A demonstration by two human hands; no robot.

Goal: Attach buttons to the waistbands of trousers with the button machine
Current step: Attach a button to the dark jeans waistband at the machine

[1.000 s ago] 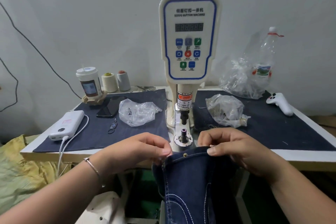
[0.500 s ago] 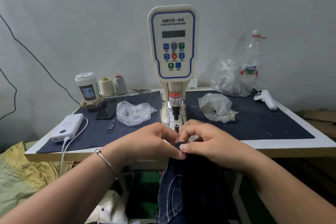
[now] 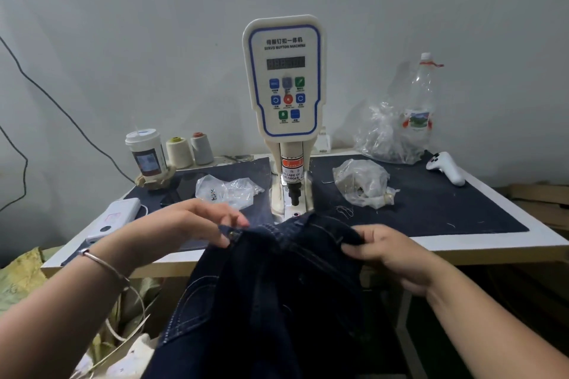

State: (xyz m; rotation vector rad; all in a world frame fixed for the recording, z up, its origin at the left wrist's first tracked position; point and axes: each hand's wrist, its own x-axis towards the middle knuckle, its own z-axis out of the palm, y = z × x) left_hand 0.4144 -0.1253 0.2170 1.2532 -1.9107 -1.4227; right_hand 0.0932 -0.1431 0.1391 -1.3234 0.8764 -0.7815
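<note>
Dark blue denim trousers (image 3: 277, 292) hang over the table's front edge, their waistband bunched just below the button machine (image 3: 284, 95). A metal button (image 3: 234, 235) shows on the waistband's left end. My left hand (image 3: 197, 224) pinches the waistband next to that button, some fingers lifted. My right hand (image 3: 397, 255) grips the waistband's right part with curled fingers. The machine's punch (image 3: 295, 194) and lower die (image 3: 296, 214) stand bare behind the cloth.
Two plastic bags, one (image 3: 228, 191) left and one (image 3: 363, 184) right of the machine, lie on the dark mat. A power bank (image 3: 115, 218), phone, cup (image 3: 146, 152), thread cones (image 3: 189, 149), bottle (image 3: 420, 104) and white controller (image 3: 446, 168) also occupy the table (image 3: 492, 243).
My hands, close together at the die half a second ago, have spread apart. The waistband is now stretched wider and pulled back from the die, and a button shows on it.
</note>
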